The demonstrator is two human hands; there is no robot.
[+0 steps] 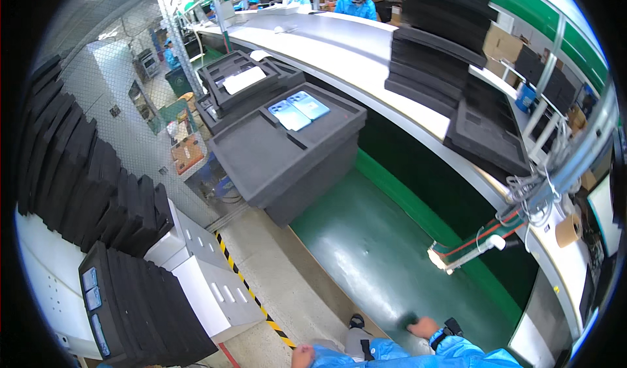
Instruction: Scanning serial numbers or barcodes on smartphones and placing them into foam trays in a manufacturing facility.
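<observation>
My left hand hangs low at the bottom edge beside my leg, its fingers curled in and partly cut off by the frame. To its right, my right hand is held over the green floor, fingers closed, with a dark wristband behind it. No object shows in either hand; a blurred dark patch lies just by the right fingertips. Both arms wear blue sleeves. Ahead, two light-blue phones lie side by side on a stack of black foam trays, well out of reach of both hands.
Black trays fill the left side, some holding phones, near white drawer cabinets. A long white workbench curves along the right, carrying tall tray stacks. A lamp arm juts out over the green floor. Workers in blue sit far off.
</observation>
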